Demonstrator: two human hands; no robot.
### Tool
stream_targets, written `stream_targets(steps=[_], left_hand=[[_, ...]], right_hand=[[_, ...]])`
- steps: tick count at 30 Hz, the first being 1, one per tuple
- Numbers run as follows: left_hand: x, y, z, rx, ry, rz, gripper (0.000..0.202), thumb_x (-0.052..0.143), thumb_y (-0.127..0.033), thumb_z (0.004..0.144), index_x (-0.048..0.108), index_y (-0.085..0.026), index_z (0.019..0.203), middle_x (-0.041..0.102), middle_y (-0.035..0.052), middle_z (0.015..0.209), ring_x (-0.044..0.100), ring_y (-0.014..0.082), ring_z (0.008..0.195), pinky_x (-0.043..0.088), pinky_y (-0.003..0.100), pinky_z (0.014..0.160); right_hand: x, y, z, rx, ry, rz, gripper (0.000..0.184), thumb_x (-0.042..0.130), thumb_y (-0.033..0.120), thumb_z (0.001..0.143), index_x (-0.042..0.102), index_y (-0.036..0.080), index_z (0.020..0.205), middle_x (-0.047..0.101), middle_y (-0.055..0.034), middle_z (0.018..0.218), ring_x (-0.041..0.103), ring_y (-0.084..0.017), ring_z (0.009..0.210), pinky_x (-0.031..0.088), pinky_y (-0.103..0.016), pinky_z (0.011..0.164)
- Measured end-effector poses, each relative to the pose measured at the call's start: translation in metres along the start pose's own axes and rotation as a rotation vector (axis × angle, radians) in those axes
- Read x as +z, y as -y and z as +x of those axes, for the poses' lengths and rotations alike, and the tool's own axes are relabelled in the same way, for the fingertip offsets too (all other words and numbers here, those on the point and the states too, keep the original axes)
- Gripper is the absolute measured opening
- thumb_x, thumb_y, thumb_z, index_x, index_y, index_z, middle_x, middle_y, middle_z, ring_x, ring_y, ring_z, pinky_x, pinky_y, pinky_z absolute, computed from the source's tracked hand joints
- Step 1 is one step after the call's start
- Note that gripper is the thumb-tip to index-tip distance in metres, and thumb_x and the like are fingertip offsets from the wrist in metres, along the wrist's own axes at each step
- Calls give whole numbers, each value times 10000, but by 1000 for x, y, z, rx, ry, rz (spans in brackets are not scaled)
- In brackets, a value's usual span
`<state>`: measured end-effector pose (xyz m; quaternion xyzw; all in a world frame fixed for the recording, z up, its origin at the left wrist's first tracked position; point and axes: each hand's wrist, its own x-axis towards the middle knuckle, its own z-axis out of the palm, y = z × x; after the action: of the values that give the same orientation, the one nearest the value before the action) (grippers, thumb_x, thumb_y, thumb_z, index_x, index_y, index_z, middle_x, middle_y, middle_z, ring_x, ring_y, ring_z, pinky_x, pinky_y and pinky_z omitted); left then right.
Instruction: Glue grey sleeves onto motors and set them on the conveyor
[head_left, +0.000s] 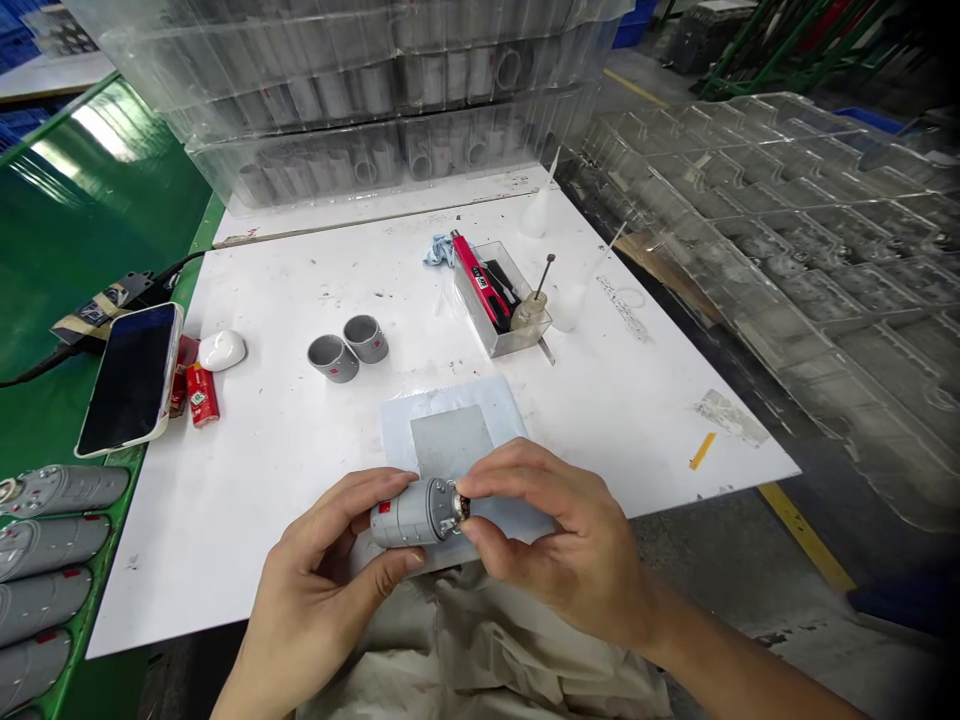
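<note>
Near the front edge of the white table, a grey cylindrical model part (pixel 409 517) with a small red mark lies on its side between my hands. My left hand (pixel 322 560) is closed around its wide end, thumb below and fingers above. At the narrower end, my right hand (pixel 559 530) pinches a small dark-and-silver end piece (pixel 461 507) between thumb and fingertips. Beneath them lies a pale blue sheet (pixel 397 415) with a grey square pad (pixel 450 440) on it. Two short grey rings (pixel 334 358) stand farther back.
A clear box (pixel 499 340) holds a red-handled tool (pixel 480 280) and a small bottle (pixel 530 312). A phone (pixel 131 380) and white case (pixel 222 350) sit at left, above several grey cylinders (pixel 52 545). Stacked clear trays (pixel 375 100) stand behind; more trays (pixel 787 220) lie right.
</note>
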<state>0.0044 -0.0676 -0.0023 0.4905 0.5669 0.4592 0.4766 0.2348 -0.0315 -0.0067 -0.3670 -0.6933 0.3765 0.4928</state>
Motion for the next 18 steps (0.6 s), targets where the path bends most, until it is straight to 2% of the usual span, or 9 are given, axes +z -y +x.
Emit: stream_targets(steps=[3, 6, 12, 18], left_hand=[[-3, 3, 2, 32, 32, 31, 372, 935, -223, 819, 859, -344, 1163, 822, 45, 1244, 729, 265, 1245, 623, 300, 1000], [-5, 4, 3, 61, 71, 60, 407, 925, -188, 829, 849, -381, 1179, 821, 20, 1255, 733, 243, 1254, 634, 264, 982], [3, -2, 1, 57, -6, 52, 366, 922, -160, 800, 873, -379, 1088, 838, 6, 1205, 743, 235, 1229, 640, 247, 954], [4, -1, 0, 101, -26, 28, 316, 891, -127, 823, 863, -339, 1056, 827, 32, 1207, 762, 236, 1188, 657, 270, 921]], right_hand=[[0, 0, 1, -9, 4, -14, 274, 798, 97, 895, 780, 224, 1137, 774, -32, 1025, 741, -175, 934, 627, -302, 843], [0, -1, 2, -39, 18, -11, 278, 797, 79, 892, 774, 216, 1133, 784, -37, 1028, 743, -180, 941, 632, -314, 849], [1, -3, 1, -122, 35, -53, 310, 773, 61, 915, 744, 231, 1172, 788, -43, 1046, 735, -191, 953, 640, -351, 858], [0, 0, 0, -162, 68, -83, 366, 744, 26, 934, 711, 215, 1246, 770, -60, 1090, 721, -199, 1005, 631, -363, 900]])
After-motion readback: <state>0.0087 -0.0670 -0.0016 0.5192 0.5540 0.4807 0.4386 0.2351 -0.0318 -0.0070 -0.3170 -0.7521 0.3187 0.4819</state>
